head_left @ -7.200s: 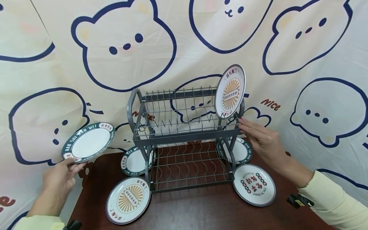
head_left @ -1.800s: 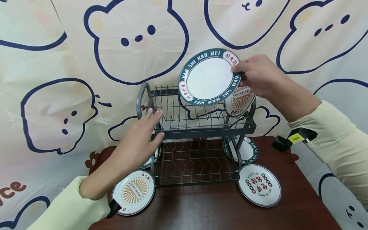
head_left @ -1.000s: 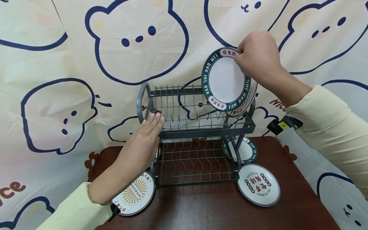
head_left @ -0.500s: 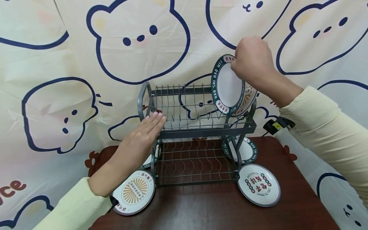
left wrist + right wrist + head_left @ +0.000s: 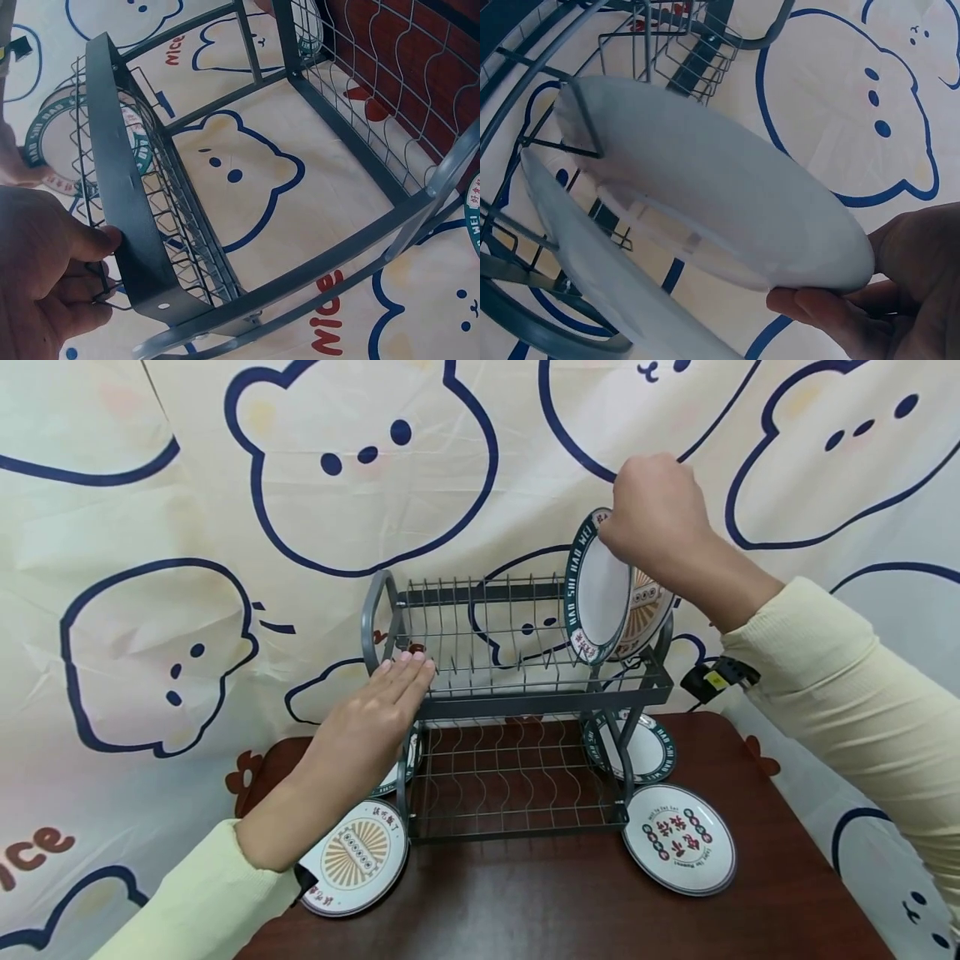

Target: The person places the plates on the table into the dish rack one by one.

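My right hand point(image 5: 658, 518) pinches the upper rim of a white plate with a green lettered border point(image 5: 597, 593). The plate stands on edge in the right part of the grey dish rack's point(image 5: 517, 703) upper tier, left of a plate with an orange sunburst point(image 5: 643, 614). In the right wrist view the pale underside of the held plate point(image 5: 727, 172) shows beside the other plate point(image 5: 622, 277). My left hand point(image 5: 367, 727) grips the front left of the upper tier; in the left wrist view its thumb lies on the flat bar and its fingers curl at the wires.
On the brown table point(image 5: 510, 902) a sunburst plate point(image 5: 356, 860) lies front left and a red-patterned plate point(image 5: 678, 839) front right. Green-rimmed plates lie behind them, one point(image 5: 641, 750) by the rack's right leg. A printed cloth point(image 5: 322, 527) hangs close behind.
The green-rimmed plate went from my left hand to my right. It has since been lowered and turned edge-on into the upper tier beside the sunburst plate. My left hand moved onto the rack.
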`<state>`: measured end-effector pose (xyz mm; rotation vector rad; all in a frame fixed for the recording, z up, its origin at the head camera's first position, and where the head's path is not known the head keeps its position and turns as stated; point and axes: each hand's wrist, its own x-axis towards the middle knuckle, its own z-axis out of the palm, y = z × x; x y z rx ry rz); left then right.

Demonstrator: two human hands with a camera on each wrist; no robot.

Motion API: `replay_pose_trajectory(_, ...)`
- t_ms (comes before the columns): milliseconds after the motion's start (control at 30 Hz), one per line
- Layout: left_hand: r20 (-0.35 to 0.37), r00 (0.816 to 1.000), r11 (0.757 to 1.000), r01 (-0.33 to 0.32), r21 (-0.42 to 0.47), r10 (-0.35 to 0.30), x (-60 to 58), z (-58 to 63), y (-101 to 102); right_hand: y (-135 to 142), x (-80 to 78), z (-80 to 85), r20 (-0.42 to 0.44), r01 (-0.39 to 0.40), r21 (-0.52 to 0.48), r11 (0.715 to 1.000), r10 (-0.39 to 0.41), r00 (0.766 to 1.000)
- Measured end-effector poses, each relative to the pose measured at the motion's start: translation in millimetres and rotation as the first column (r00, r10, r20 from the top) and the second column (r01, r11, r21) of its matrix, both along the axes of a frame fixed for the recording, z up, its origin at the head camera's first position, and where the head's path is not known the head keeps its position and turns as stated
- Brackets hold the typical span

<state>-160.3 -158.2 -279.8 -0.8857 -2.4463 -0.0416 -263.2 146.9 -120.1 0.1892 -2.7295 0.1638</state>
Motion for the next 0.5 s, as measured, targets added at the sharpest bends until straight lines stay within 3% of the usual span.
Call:
replay_pose_trajectory(200, 0.002, 1.000, 1.000, 0.001, -0.002, -0.001, -0.9, -1.8, -1.0, -0.4, -5.2, -4.1, 0.009, 0.014, 0.013, 1.000, -0.014, 1.000)
replay_pose_trajectory(500, -0.053, 0.999, 0.994, 0.009, -0.108, -0.014, -2.5, 1.3, -1.4, 0.4, -14.1, -2.0, 0.064, 0.042, 0.029, 0.999, -0.044, 0.997)
